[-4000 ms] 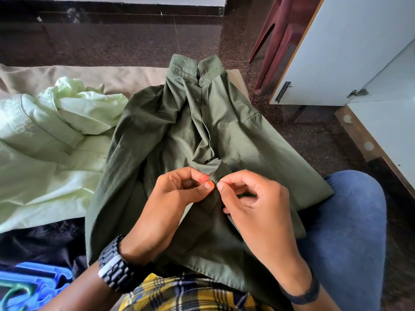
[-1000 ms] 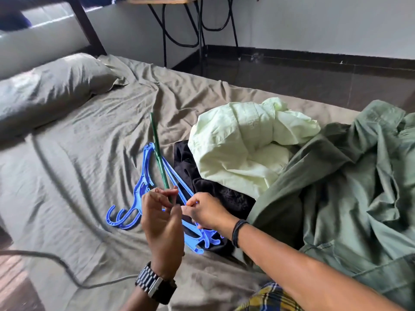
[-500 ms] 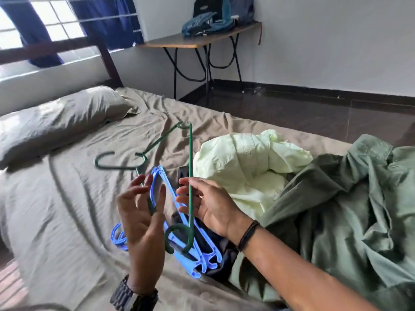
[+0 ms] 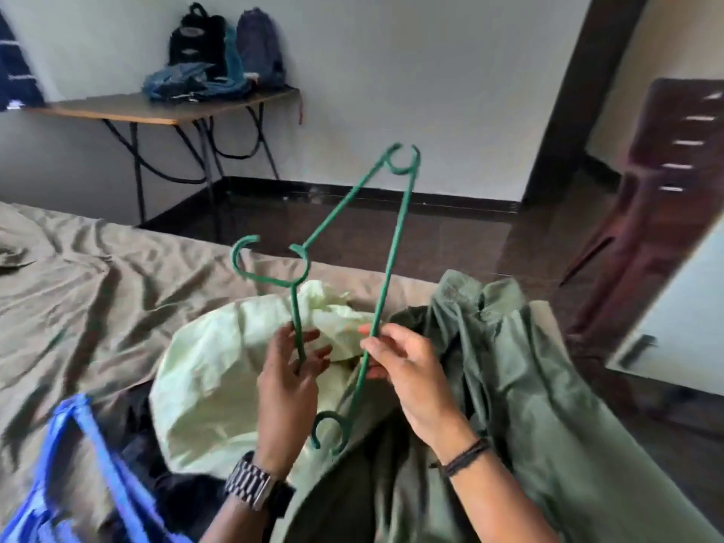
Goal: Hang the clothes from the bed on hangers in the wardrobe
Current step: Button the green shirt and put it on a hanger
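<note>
Green hanger (image 4: 386,264) is up in the air over the bed (image 4: 86,291), held by both hands, turned on end with one arm tip pointing up toward the wall and the other tip down near the wrists. Right hand (image 4: 407,370) pinches the long straight bar partway up, thumb and fingertips closed on it. Left hand (image 4: 288,380) has its fingers loosely spread around the shorter bar that runs down from the hook; the bar passes between the fingers, but I cannot tell how firmly they close on it. The hook curls out to the left of the hanger, above the left hand. Directly under the hanger, on the bed, lies a crumpled pale green shirt (image 4: 219,370). To the right of the hanger an olive green shirt (image 4: 521,386) is spread out, collar at the far end, its near part running under the right forearm. A dark garment (image 4: 184,499) shows below the pale shirt, near the left wrist. Blue hangers (image 4: 84,476), blurred, sit at the lower left of the bed, well apart from the green hanger. Left wrist carries a metal-band watch (image 4: 256,485), right wrist a dark cord band (image 4: 466,456). Behind the hanger, against the wall, a table (image 4: 117,109) holds bags (image 4: 219,56). Right of the hanger stands a dark red plastic chair (image 4: 666,190), with a white wardrobe door (image 4: 681,319) at the frame edge.
</note>
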Tool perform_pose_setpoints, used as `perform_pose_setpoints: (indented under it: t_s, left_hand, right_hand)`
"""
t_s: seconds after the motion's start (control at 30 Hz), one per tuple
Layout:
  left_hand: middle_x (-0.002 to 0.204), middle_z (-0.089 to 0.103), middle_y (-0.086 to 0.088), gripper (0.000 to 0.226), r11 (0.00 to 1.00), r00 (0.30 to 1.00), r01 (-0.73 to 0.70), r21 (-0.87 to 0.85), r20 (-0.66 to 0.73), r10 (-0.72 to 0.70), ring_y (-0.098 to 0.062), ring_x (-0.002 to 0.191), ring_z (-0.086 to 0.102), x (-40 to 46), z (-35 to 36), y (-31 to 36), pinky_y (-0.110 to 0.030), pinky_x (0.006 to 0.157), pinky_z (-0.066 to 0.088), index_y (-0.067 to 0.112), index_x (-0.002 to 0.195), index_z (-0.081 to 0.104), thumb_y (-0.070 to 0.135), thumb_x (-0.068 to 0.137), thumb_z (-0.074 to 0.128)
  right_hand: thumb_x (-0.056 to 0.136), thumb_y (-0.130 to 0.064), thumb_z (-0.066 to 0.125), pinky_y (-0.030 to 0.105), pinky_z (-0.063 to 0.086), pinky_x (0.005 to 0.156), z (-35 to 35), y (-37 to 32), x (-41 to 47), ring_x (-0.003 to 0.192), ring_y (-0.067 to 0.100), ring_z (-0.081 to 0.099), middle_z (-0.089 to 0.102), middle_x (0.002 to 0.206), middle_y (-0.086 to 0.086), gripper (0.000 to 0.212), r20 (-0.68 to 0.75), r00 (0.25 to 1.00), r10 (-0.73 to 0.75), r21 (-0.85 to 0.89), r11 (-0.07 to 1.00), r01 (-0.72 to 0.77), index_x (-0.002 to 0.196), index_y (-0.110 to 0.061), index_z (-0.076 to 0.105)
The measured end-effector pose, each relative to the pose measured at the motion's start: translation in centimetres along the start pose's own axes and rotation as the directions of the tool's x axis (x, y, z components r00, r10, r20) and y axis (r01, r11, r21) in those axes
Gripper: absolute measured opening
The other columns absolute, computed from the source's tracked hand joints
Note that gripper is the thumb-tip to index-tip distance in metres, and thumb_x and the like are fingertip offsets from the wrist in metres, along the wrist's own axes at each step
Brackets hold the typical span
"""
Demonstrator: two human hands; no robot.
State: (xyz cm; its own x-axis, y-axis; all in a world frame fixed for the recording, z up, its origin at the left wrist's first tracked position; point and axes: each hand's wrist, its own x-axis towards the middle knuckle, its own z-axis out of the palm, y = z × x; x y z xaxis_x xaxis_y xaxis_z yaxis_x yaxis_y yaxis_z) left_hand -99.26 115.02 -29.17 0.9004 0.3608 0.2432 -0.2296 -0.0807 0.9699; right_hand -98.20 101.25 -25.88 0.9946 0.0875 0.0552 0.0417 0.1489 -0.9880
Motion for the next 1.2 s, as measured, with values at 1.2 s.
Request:
perform_pose_setpoints:
  t_s: [1.2]
  left_hand:
    - [0.124,0.063,-0.005,0.042,0.721,0.547,-0.478,0.501,0.812,-0.201,-0.021,0.116,0.058,13.8,18.4,-6.5,-0.017,0.087,0.038,0.019,0.135,0.052,0.01,0.094,0.054]
  right_hand:
    - [0.093,-0.017,0.058,0.027,0.04,0.095,-25.1,1.1,9.9,0.113,0.02,0.054,0.058,0.122,0.006,0.035,-0.217,0.976,-0.005,-0.903,0.381,-0.198,0.127,-0.012,0.054]
